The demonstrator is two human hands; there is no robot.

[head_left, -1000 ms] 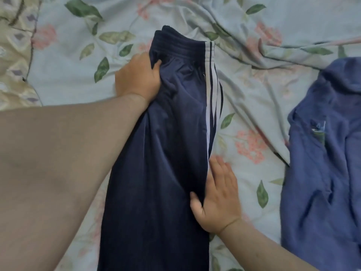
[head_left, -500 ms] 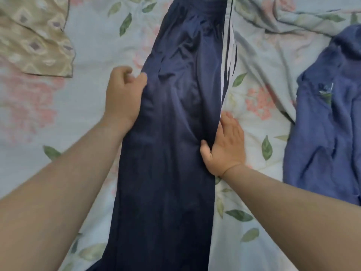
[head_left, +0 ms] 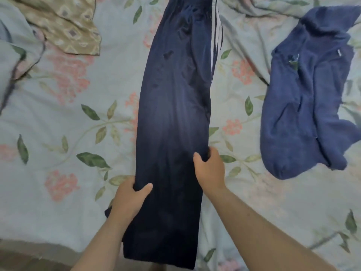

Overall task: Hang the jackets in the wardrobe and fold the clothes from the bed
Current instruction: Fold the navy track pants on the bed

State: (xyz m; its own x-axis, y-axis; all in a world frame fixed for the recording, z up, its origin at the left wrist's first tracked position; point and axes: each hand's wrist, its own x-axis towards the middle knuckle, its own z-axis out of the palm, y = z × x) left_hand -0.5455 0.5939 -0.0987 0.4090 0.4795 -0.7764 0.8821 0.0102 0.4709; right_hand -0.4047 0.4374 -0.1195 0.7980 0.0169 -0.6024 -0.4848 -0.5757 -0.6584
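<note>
The navy track trousers [head_left: 175, 114] lie flat in the middle of the floral bedsheet [head_left: 68, 133], folded leg on leg into one long strip. The long axis runs from near to far and leans slightly right as it goes far. The hem end points toward the person at the near edge of the view, and the waist end runs out of the far edge. White stripes [head_left: 215, 36] show along the far right side.

The left hand [head_left: 129, 200] grips the left edge of the strip with its thumb on top of the cloth. The right hand [head_left: 210, 171] grips the right edge a little farther up, thumb over the fabric and fingers curled round the edge. The hands are apart, with the width of the strip between them.

Left of the trousers lies a wide stretch of bare sheet, with a beige patterned cloth [head_left: 68, 30] at the far left. To the right, a narrower band of sheet separates them from a crumpled blue garment [head_left: 304, 94], which does not touch them. A brown strip at the near left looks like the edge of the bed.

Half a second ago both hands were farther up the legs, and the right lay flat against the side seam. Now both sit nearer the hem and clasp the edges.
</note>
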